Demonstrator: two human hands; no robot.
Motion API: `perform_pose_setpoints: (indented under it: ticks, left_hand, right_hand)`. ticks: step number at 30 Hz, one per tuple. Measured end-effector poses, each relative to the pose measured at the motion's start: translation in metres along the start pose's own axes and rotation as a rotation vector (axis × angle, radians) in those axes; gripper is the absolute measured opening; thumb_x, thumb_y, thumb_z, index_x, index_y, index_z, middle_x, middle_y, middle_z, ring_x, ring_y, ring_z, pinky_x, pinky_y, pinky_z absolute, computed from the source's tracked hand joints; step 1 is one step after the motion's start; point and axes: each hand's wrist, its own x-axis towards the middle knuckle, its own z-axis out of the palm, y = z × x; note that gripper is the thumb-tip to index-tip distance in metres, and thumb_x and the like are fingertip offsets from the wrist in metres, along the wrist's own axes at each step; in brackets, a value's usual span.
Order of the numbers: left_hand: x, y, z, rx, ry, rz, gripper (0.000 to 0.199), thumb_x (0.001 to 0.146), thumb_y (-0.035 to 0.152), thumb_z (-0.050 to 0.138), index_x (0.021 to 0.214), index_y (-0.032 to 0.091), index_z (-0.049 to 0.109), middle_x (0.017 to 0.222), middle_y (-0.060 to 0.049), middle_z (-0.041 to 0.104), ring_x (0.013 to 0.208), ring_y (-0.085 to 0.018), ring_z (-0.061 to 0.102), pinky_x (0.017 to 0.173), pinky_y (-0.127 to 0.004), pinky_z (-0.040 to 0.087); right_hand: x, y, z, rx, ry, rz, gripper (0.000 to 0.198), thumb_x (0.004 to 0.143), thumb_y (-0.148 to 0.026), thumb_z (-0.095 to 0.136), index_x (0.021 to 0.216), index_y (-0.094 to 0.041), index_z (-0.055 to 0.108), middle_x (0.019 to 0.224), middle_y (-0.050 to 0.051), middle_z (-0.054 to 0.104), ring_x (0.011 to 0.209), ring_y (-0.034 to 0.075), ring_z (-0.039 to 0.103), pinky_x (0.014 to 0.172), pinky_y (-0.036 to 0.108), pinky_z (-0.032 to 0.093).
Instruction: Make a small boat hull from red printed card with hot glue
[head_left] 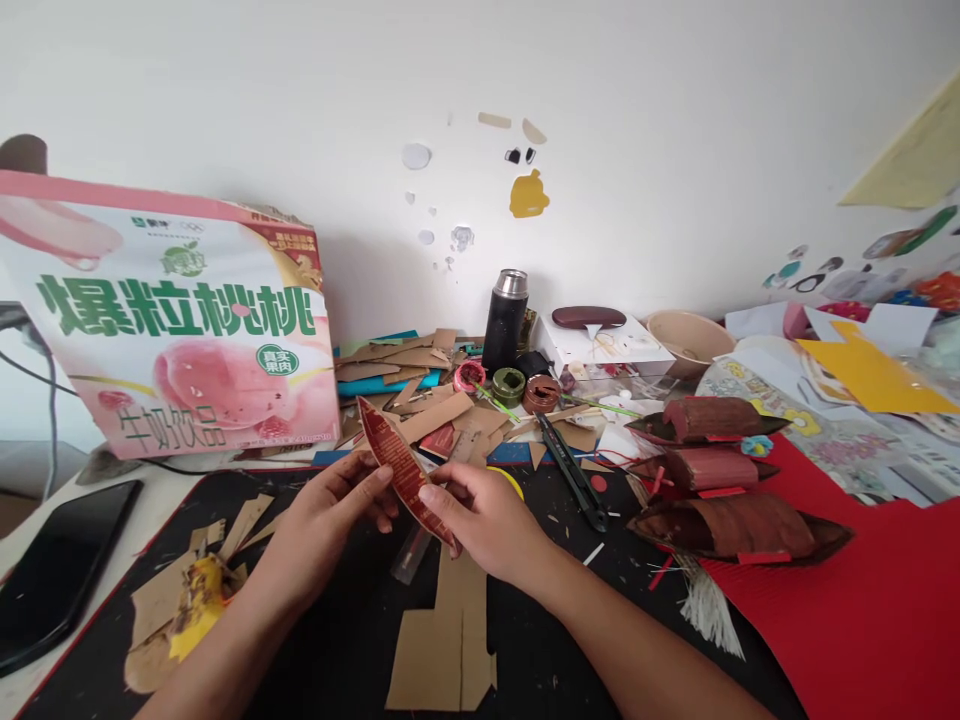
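Between my two hands is a boat-shaped piece of red printed cardboard (405,468), slanting and pointed at its upper end. My left hand (349,490) pinches its left edge with thumb and fingers. Lower down, my right hand (476,510) grips the other side, the thumb lying on the printed face. Below them a brown cardboard strip (442,650) lies on the black mat (337,640). A clear plastic piece (411,555) shows partly behind the red cardboard. To the right of my right hand lies a dark utility knife (571,472).
Three model boats (742,525) stand at right by a red sheet (885,600). Cardboard scraps (405,355), open paint jars (508,385) and a black thermos (505,325) are at the back. A pink drink carton (187,330) stands left, behind a phone (64,565). Yellow-stained scraps (191,610) lie front left.
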Motion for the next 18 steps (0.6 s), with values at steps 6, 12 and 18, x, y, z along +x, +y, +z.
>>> perform_pose_setpoints:
  ticks: [6,12,18]
  left_hand:
    - [-0.0013,-0.0034,-0.0016,0.051,-0.039,0.027,0.033,0.088,0.047,0.078,0.105,0.02,0.075,0.088,-0.004,0.075,0.065,-0.016,0.064,0.059,-0.027,0.056]
    - [0.001,-0.0048,-0.0023,0.059,-0.047,0.017,0.03,0.087,0.048,0.079,0.097,0.02,0.076,0.079,-0.002,0.073,0.061,-0.015,0.063,0.058,-0.025,0.054]
    - [0.0017,-0.0056,-0.0022,0.053,-0.043,-0.005,0.033,0.085,0.047,0.08,0.101,0.019,0.077,0.088,-0.004,0.077,0.061,-0.015,0.065,0.063,-0.027,0.055]
  right_hand:
    - [-0.0009,-0.0034,0.0006,-0.024,0.0,-0.003,0.031,0.104,-0.049,0.057,0.103,-0.022,0.072,0.065,-0.001,0.064,0.048,0.015,0.058,0.051,0.026,0.043]
    - [-0.0005,-0.0054,0.0,-0.078,0.026,-0.017,0.032,0.103,-0.048,0.057,0.099,-0.021,0.073,0.063,-0.001,0.065,0.052,0.015,0.059,0.056,0.027,0.043]
    - [-0.0001,-0.0061,-0.0016,-0.131,0.017,-0.011,0.036,0.105,-0.048,0.053,0.092,-0.02,0.071,0.057,-0.003,0.061,0.048,0.014,0.058,0.052,0.025,0.039]
